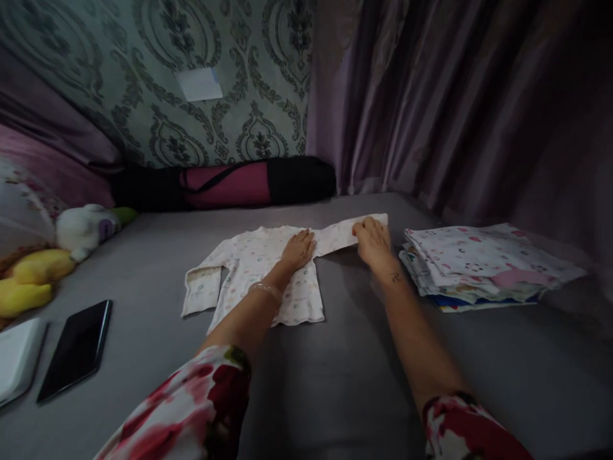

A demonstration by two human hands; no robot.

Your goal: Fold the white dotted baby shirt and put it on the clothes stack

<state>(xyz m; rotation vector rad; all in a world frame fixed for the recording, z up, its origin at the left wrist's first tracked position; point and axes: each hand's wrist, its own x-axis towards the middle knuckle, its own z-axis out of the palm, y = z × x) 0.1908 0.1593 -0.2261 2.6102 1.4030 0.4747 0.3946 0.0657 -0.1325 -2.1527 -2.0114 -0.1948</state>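
Observation:
A small white long-sleeved shirt [249, 271] with a faint dotted print lies spread on a grey sheet. My left hand [299, 249] rests flat on the shirt near its right shoulder, fingers stretched out. Gripped in my right hand [372, 241] is the outer part of the right sleeve, which is drawn out sideways and slightly raised. The left sleeve is bent downward at its middle. My left forearm covers part of the shirt's body.
To the right sits a stack of folded printed clothes [479, 262]. A black phone [76, 348] and a white device [19, 358] lie at left, near plush toys [81, 230]. A black and pink long bag [230, 185] lies along the wall, beside purple curtains [383, 96].

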